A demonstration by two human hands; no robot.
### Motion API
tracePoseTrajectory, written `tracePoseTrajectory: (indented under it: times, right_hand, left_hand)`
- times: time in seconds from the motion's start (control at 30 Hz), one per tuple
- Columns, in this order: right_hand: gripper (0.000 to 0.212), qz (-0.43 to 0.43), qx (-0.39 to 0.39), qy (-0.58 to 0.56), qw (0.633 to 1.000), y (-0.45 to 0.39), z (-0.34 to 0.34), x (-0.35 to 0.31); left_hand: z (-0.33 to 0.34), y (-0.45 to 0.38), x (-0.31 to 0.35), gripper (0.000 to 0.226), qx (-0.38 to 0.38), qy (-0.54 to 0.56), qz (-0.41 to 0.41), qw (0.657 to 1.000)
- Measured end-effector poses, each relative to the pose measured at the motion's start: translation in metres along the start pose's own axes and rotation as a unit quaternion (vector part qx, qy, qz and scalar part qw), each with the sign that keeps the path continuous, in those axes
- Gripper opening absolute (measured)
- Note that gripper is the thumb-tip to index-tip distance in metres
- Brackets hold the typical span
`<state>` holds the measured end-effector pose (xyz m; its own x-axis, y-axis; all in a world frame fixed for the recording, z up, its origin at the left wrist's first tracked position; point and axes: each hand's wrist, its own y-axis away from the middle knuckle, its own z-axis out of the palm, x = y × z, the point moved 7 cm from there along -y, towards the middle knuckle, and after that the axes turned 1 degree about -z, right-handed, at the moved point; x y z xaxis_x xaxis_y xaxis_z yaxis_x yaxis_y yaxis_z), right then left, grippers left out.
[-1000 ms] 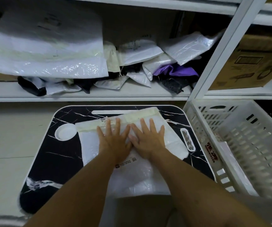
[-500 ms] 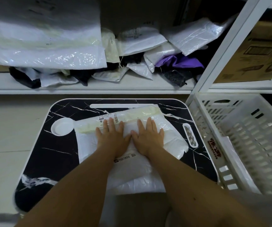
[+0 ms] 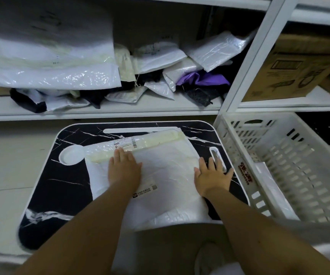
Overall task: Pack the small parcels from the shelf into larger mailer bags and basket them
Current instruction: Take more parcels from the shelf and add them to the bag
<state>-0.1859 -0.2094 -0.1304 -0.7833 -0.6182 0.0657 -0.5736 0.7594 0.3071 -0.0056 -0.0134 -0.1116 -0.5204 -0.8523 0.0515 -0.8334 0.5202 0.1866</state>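
Our right hand (image 3: 212, 178) slid to the table's (image 3: 61, 195) right edge; left hand (image 3: 124, 170) flat, pressing mailer (image 3: 166, 175). Flap sealed, basket (image 3: 291, 165) next; shelf (image 3: 100, 110) parcels (image 3: 160, 88) remain.

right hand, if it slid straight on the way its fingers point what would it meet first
Probably the small white oval slot in the table; the right hand already has fingertips at its near end. Further along comes the table's far edge.
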Motion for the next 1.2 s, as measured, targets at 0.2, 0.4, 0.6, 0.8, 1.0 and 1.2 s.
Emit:
tracePoseTrajectory:
  times: [0.2, 0.4, 0.6, 0.8, 1.0, 1.2]
  right_hand:
    - [0.052, -0.077, 0.121, -0.127, 0.981, 0.028, -0.041, -0.082]
    - [0.054, -0.159, 0.037, -0.116, 0.980, 0.049, 0.005, -0.100]
    - [0.061, -0.064, -0.016, -0.131, 0.989, 0.041, 0.008, -0.079]
    - [0.070, 0.042, -0.054, -0.131, 0.989, 0.028, 0.000, -0.045]
    - [0.057, 0.175, 0.027, -0.198, 0.964, 0.033, -0.036, -0.010]
    - [0.050, 0.154, 0.083, -0.212, 0.962, 0.044, -0.063, -0.008]
  left_hand:
    - [-0.008, 0.052, 0.051, 0.063, -0.018, 0.029, -0.059, 0.998]
    - [0.031, 0.086, 0.009, 0.071, 0.019, 0.028, -0.030, 0.999]
    - [0.030, 0.077, -0.001, 0.075, 0.028, 0.052, 0.031, 0.998]
    - [0.026, 0.057, -0.045, 0.067, -0.032, 0.131, -0.101, 0.986]
    - [0.006, 0.046, -0.075, 0.072, 0.020, 0.273, -0.215, 0.938]
    - [-0.044, 0.030, -0.069, 0.049, 0.099, 0.305, -0.177, 0.931]
